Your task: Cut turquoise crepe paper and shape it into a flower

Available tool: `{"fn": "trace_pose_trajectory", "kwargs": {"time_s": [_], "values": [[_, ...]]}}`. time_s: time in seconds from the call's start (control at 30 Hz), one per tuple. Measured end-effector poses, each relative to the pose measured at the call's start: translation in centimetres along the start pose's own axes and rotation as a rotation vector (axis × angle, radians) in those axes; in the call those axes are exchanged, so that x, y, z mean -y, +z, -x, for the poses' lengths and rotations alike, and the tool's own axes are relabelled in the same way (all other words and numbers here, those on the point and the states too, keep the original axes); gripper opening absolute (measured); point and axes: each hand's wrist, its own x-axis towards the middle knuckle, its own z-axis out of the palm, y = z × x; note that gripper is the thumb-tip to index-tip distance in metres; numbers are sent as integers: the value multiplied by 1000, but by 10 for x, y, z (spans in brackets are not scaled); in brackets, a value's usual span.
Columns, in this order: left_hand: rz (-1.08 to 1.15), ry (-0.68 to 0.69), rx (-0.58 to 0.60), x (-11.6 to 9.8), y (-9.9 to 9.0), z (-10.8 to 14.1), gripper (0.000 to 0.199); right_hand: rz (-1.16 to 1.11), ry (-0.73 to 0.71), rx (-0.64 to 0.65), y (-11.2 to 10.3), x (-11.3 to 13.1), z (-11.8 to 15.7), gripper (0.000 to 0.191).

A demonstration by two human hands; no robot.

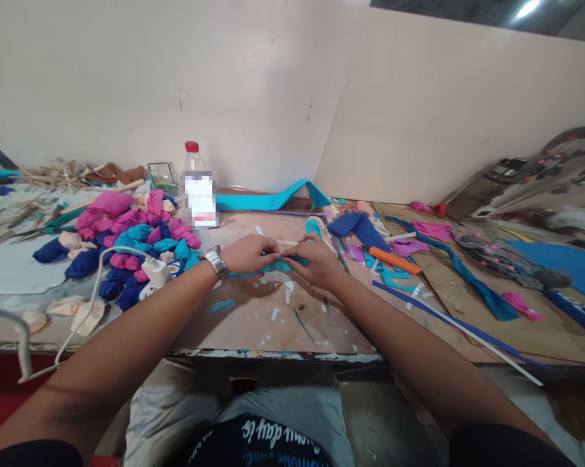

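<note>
Both hands meet over the middle of the worktable (253,324). My left hand (253,253), below a metal watch (216,262), has its thumb and fingertips pinched on a turquoise fabric piece (275,266). From the right, my right hand (316,259) pinches the same piece, its fingertips nearly touching the left ones. Part of the turquoise material trails under my left hand. Small white strips (275,314) and a turquoise scrap (223,305) lie on the table below the hands.
Left are pink, blue and turquoise fabric bundles (137,233), a white plug with cable (156,271), a phone (200,201) and a bottle (192,155). Behind stretches a turquoise strip (268,200). Right are an orange-handled cutter (394,260), long strips (448,319) and cardboard (448,279).
</note>
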Motion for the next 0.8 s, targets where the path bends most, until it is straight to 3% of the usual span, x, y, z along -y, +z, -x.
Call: {"fn": "trace_pose_trajectory", "kwargs": {"time_s": [0.8], "values": [[-80,44,-194,-7,9,-1,22,4,75,-31,-4,9,-2,12]]}}
